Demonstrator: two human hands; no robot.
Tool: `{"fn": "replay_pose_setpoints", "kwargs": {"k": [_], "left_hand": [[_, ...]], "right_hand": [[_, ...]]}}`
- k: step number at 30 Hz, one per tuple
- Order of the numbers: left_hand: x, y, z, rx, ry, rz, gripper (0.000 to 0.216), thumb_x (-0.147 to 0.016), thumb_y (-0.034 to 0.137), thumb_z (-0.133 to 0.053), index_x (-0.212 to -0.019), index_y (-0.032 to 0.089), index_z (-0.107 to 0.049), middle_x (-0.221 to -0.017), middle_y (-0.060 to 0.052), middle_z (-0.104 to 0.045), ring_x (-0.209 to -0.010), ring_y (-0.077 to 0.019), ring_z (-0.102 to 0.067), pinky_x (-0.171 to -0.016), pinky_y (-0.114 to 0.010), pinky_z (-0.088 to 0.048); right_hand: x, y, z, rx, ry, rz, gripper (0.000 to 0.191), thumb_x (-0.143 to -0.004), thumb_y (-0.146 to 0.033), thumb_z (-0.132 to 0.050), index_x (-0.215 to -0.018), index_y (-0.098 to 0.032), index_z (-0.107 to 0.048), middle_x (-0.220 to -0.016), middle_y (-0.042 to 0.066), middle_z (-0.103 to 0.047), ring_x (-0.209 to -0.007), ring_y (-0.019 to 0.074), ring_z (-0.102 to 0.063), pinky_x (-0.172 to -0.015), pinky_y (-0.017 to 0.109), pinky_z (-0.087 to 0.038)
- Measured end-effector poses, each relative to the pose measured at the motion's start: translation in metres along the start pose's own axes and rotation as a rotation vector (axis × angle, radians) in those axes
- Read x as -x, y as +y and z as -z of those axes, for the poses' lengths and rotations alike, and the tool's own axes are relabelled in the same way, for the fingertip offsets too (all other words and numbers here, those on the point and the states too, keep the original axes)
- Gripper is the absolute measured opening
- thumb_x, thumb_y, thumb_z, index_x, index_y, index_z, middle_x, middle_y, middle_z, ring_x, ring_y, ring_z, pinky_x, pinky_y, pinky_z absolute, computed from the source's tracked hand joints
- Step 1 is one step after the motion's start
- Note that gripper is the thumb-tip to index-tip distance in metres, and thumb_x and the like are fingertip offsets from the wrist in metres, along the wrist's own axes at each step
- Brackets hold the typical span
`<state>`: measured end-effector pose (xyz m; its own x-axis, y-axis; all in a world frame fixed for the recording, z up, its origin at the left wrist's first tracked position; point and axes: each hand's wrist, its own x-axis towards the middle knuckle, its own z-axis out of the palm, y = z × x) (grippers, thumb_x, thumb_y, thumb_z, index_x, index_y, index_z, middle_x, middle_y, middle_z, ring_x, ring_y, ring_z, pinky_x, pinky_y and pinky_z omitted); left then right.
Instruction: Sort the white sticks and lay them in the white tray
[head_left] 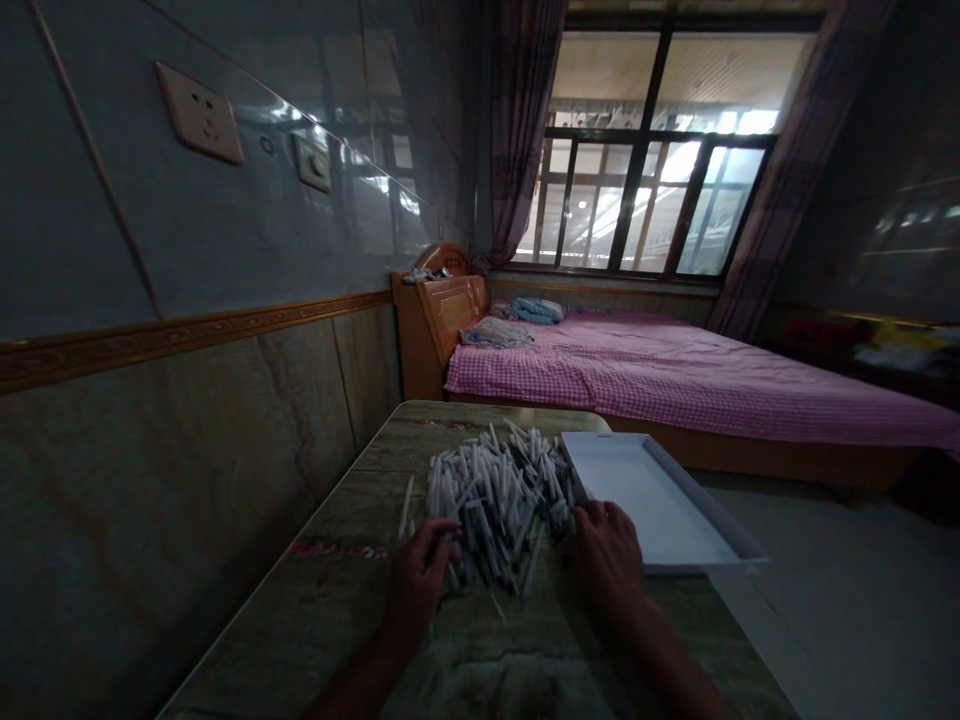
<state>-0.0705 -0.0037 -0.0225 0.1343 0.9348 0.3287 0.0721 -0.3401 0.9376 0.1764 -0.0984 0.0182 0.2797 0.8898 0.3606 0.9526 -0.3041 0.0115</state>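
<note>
A: State of the hands?
B: Left hand (420, 580) pinches a stick at the near edge of the pile of sticks (495, 495); right hand (606, 550) rests spread on the table (337, 600)

A: Risk?
B: The tray (705, 515) overhangs the table edge; a nudge may tip it

Your left hand (420, 575): palm down, back toward the camera, fingers curled inward with the tips bunched at its upper right edge. Whether they pinch anything cannot be told in the dim light. Left forearm: bare, running from the lower edge up and right to the wrist.

Your right hand (606, 552): palm down, fingers loosely bent and spread, knuckles raised. Right forearm: bare, entering from the lower right, angled up and left.
</note>
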Motion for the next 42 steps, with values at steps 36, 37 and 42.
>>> {"fn": "replay_pose_setpoints", "kwargs": {"k": [36,37,42], "left_hand": [[0.007,0.008,0.001,-0.046,-0.217,-0.018,0.025,-0.08,0.041,-0.064,-0.09,0.022,-0.075,-0.077,-0.004,-0.075,-0.066,-0.0192,-0.068,-0.062,-0.028,-0.053],[0.008,0.007,0.0,-0.032,-0.266,-0.011,0.027,-0.078,0.043,-0.065,-0.092,0.022,-0.075,-0.078,-0.005,-0.075,-0.068,-0.0197,-0.068,-0.063,-0.029,-0.053],[0.014,0.01,-0.007,0.134,-0.334,0.102,0.032,-0.076,0.046,-0.066,-0.09,0.018,-0.073,-0.079,-0.006,-0.074,-0.067,-0.0189,-0.066,-0.062,-0.028,-0.052]], "right_hand": [[0.04,-0.055,-0.033,-0.832,0.214,0.233,0.03,-0.096,-0.022,-0.038,-0.11,-0.022,-0.065,-0.098,0.007,-0.075,-0.088,0.0179,-0.072,-0.078,0.026,-0.057],[0.042,-0.058,-0.034,-0.837,0.213,0.276,0.03,-0.097,-0.022,-0.039,-0.111,-0.022,-0.065,-0.098,0.006,-0.075,-0.088,0.0178,-0.072,-0.078,0.026,-0.057],[0.047,-0.069,-0.039,-0.814,0.208,0.452,0.03,-0.096,-0.021,-0.044,-0.12,-0.024,-0.062,-0.105,0.007,-0.075,-0.094,0.0188,-0.071,-0.083,0.029,-0.057]]}}
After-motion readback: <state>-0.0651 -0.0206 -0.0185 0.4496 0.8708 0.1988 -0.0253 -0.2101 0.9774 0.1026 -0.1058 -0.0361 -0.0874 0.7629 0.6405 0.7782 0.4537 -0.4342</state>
